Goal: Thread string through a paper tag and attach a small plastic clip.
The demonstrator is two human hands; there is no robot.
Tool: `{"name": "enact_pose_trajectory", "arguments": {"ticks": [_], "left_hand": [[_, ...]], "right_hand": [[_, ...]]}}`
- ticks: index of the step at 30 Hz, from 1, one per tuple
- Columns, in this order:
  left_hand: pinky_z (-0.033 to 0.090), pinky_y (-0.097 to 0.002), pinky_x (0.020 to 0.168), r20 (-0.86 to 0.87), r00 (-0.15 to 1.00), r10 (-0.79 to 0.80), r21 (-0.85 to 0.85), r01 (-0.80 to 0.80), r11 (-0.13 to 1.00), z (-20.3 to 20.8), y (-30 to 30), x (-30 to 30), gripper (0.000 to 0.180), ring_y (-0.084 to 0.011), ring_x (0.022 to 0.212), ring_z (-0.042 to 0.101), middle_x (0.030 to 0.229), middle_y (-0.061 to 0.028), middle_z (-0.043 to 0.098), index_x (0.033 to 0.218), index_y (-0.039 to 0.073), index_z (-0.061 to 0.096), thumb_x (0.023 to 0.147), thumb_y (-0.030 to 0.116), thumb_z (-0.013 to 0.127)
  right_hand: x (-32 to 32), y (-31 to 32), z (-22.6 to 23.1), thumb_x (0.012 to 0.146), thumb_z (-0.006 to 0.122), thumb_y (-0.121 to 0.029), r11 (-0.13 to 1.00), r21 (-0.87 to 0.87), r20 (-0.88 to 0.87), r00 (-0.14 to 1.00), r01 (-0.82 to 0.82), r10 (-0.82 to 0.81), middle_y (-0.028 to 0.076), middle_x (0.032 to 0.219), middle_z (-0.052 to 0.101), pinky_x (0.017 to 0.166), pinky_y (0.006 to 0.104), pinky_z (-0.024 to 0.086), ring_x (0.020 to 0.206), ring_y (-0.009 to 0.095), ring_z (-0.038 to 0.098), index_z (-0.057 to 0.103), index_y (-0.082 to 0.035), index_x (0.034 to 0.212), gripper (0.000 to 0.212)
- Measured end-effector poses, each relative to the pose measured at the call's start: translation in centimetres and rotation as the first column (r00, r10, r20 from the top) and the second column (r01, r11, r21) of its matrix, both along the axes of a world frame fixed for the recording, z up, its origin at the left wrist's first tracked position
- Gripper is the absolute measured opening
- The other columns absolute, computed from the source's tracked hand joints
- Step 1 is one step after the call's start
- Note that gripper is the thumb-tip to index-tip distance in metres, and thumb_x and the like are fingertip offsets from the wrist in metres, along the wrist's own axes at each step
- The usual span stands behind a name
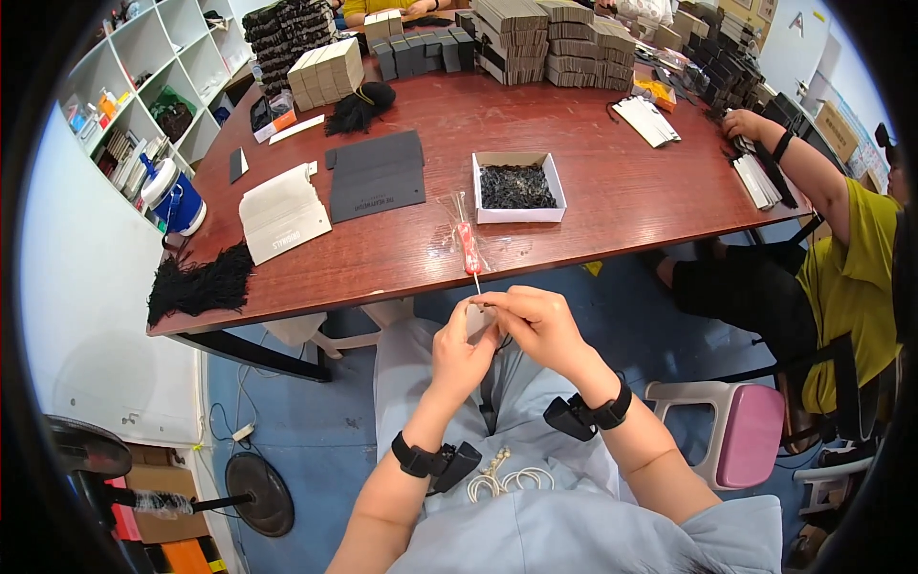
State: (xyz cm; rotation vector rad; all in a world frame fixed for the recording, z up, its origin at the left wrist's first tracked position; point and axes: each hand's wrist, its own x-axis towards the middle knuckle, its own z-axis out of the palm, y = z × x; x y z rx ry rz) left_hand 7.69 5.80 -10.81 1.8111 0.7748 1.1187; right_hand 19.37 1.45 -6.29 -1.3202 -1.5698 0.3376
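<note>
Just off the near table edge, my left hand (461, 349) is closed on a small white card (474, 323). Its fingers pinch the card upright. My right hand (537, 320) meets it there, thumb and forefinger pinched on something small and dark at the card's top. A red-handled awl-like tool (468, 247) lies on the table under what looks like clear tape. Its thin metal shaft sticks out past the edge and reaches my fingertips. Whether the tip goes through the card is hidden. Beyond the tool sits a white box (519, 216) of small black pieces, perhaps strings.
On the red table (430, 124) lie a white folded card (277, 222), a black folded card (378, 177) and black strings (203, 284). Stacked cards (512, 38) stand at the back. A co-worker (841, 258) sits at right beside a pink stool (751, 435). A fan (258, 495) stands lower left.
</note>
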Motion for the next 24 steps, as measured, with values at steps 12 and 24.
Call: {"name": "enact_pose_trajectory", "arguments": {"ticks": [12, 24], "left_hand": [[0.045, -0.0246, 0.052, 0.050, 0.993, -0.104, -0.132, 0.110, 0.985, -0.2, 0.1, 0.2, 0.027, -0.0135, 0.057, 0.058, 0.066, -0.0065, 0.058, 0.098, 0.002, 0.046, 0.072, 0.003, 0.054], [0.045, -0.0310, 0.059, -0.075, 0.996, -0.053, 0.084, 0.060, 0.995, 0.0, 1.1, -0.3, 0.025, -0.0270, 0.070, 0.059, 0.076, -0.0124, 0.058, 0.092, 0.003, 0.049, 0.068, 0.002, 0.056]], "right_hand": [[0.1, -0.1, -0.4, 0.070, 0.053, 0.002, 0.999, 0.039, 0.034, 0.999, 0.025, -0.027, 0.008, 0.057, 0.050, 0.045, 0.0252, 0.038, 0.048, 0.016, 0.048, 0.061, -0.004, 0.089, 0.021], [0.0, -0.6, -1.0, 0.071, 0.055, -0.005, 0.994, 0.084, 0.171, 0.982, 0.073, -0.087, 0.006, 0.060, 0.050, 0.045, 0.0284, 0.041, 0.051, 0.020, 0.052, 0.059, -0.011, 0.094, 0.024]]}}
